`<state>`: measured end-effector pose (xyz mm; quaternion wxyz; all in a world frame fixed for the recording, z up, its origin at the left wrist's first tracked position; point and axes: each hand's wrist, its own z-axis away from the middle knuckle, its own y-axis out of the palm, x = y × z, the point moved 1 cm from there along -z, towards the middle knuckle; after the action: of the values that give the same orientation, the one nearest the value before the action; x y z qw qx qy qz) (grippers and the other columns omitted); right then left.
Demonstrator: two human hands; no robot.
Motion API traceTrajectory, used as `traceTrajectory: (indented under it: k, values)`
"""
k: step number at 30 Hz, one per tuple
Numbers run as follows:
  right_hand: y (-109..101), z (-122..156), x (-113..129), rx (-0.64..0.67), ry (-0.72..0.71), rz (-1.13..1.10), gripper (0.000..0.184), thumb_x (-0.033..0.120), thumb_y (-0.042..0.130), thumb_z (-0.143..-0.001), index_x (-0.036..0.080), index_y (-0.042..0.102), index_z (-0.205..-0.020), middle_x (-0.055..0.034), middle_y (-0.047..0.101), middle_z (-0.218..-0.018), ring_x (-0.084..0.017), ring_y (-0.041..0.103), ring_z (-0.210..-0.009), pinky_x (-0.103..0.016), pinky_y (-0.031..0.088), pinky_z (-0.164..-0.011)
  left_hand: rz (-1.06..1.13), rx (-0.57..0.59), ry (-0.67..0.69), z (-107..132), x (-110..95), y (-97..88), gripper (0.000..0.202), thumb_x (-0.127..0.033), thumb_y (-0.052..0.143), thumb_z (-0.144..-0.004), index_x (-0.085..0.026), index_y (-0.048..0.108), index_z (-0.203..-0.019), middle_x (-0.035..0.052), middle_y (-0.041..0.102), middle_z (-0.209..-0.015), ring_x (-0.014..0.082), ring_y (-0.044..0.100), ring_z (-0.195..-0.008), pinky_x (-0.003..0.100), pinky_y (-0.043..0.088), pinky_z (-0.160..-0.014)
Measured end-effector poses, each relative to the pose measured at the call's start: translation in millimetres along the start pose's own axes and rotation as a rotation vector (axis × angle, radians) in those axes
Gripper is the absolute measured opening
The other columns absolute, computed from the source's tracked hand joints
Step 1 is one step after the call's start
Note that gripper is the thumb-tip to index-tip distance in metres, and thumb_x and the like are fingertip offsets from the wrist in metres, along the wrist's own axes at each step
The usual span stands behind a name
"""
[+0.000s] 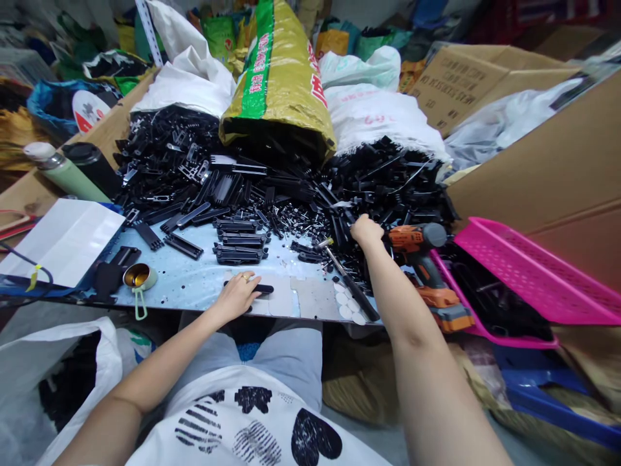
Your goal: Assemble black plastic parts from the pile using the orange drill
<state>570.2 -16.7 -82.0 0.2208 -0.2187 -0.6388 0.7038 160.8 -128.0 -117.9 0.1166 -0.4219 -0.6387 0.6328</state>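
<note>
My left hand (239,293) rests on the near edge of the blue tabletop (194,278), its fingers laid over a flat black plastic strip (262,288). My right hand (366,232) reaches out into a large heap of black plastic parts (291,175) and is closed on something small there that I cannot make out. An orange and grey cordless drill (420,259) lies just right of that hand. A few stacked black parts (240,241) sit in front of the heap.
Sacks, one yellow and green (279,71), spill parts behind the heap. A pink basket (528,272) stands at the right beside cardboard. At left lie a white box (63,239), a green bottle (63,171), a black flask (94,165) and a small brass cup (138,277).
</note>
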Motion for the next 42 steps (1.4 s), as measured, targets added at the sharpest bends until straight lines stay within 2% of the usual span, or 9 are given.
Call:
traceTrajectory:
  k: [3, 6, 10, 16, 19, 25, 32, 35, 42]
  values:
    - [-39, 29, 3, -0.371, -0.119, -0.109, 0.039, 0.031, 0.044, -0.09, 0.007, 0.048, -0.121, -0.0231, 0.052, -0.114, -0.03, 0.054, -0.105, -0.043, 0.043, -0.084, 0.036, -0.199, 0.007, -1, 4, -5.7, 0.038, -0.026, 0.046, -0.092, -0.016, 0.046, -0.129, 0.0163, 0.049, -0.124, 0.0261, 0.05, -0.115, 0.042, 0.045, -0.095]
    - [-76, 81, 15, -0.531, -0.496, -0.29, 0.03, 0.034, 0.045, -0.09, 0.014, 0.058, -0.108, -0.0164, 0.055, -0.109, -0.027, 0.052, -0.106, -0.041, 0.042, -0.089, 0.015, -0.417, 0.005, -16, 0, -15.7, 0.046, -0.028, 0.046, -0.092, -0.016, 0.038, -0.135, 0.0184, 0.042, -0.132, 0.0284, 0.041, -0.126, 0.045, 0.04, -0.101]
    - [-89, 159, 50, -0.337, -0.844, -0.685, 0.025, 0.039, 0.049, -0.089, 0.019, 0.063, -0.095, -0.0069, 0.062, -0.093, -0.018, 0.058, -0.088, -0.033, 0.047, -0.081, 0.016, -0.469, 0.043, -47, -16, -16.6, 0.054, -0.035, 0.051, -0.089, -0.015, 0.035, -0.137, 0.0191, 0.043, -0.134, 0.0328, 0.035, -0.131, 0.051, 0.033, -0.104]
    - [-39, 210, 87, -0.07, -0.906, -1.136, 0.046, 0.057, 0.042, -0.088, 0.02, 0.054, -0.113, -0.0087, 0.061, -0.107, -0.019, 0.057, -0.099, -0.034, 0.047, -0.082, 0.388, -0.247, -0.005, -58, -36, 5.6, 0.028, -0.021, 0.037, -0.094, -0.016, 0.048, -0.119, 0.0102, 0.063, -0.101, 0.0206, 0.06, -0.093, 0.034, 0.048, -0.082]
    - [-14, 212, 81, 0.075, -0.975, -0.949, 0.046, 0.057, 0.032, -0.092, 0.019, 0.056, -0.102, -0.0084, 0.064, -0.093, -0.02, 0.06, -0.088, -0.032, 0.045, -0.077, 0.323, -0.049, 0.019, -48, -33, 4.2, 0.038, -0.031, 0.049, -0.091, -0.016, 0.045, -0.125, 0.0124, 0.058, -0.113, 0.024, 0.055, -0.105, 0.037, 0.046, -0.087]
    - [20, 219, 44, 0.23, -1.18, -0.077, 0.04, 0.053, 0.037, -0.093, 0.017, 0.055, -0.093, -0.0061, 0.063, -0.079, -0.017, 0.058, -0.066, -0.026, 0.031, -0.059, 0.012, 0.345, 0.07, -37, -12, -2.3, 0.026, -0.028, 0.043, -0.093, -0.018, 0.057, -0.112, 0.0094, 0.06, -0.104, 0.0241, 0.054, -0.101, 0.037, 0.043, -0.086]
    - [52, 241, 51, 0.192, -1.15, 0.065, 0.038, 0.05, 0.031, -0.096, 0.019, 0.054, -0.099, -0.0051, 0.062, -0.09, -0.015, 0.059, -0.075, -0.026, 0.024, -0.056, -0.035, 0.357, 0.101, -37, -15, -2.2, 0.039, -0.048, 0.045, -0.09, -0.018, 0.052, -0.115, 0.0096, 0.058, -0.109, 0.0254, 0.052, -0.103, 0.037, 0.041, -0.086]
    - [47, 246, 55, 0.138, -1.102, 0.075, 0.039, 0.05, 0.028, -0.097, 0.02, 0.054, -0.1, -0.0057, 0.062, -0.091, -0.016, 0.059, -0.077, -0.026, 0.025, -0.058, -0.028, 0.304, 0.107, -32, -14, -2.0, 0.066, -0.066, 0.057, -0.074, -0.016, 0.048, -0.115, 0.0109, 0.058, -0.107, 0.028, 0.053, -0.101, 0.038, 0.042, -0.085]
    - [17, 259, 60, 0.046, -1.074, 0.126, 0.037, 0.045, 0.027, -0.098, 0.02, 0.054, -0.104, -0.0093, 0.062, -0.093, -0.018, 0.058, -0.08, -0.028, 0.029, -0.062, 0.04, 0.141, 0.135, -23, -5, -1.0, 0.064, -0.057, 0.066, -0.068, -0.016, 0.045, -0.113, 0.0111, 0.059, -0.108, 0.0273, 0.058, -0.099, 0.037, 0.046, -0.082]
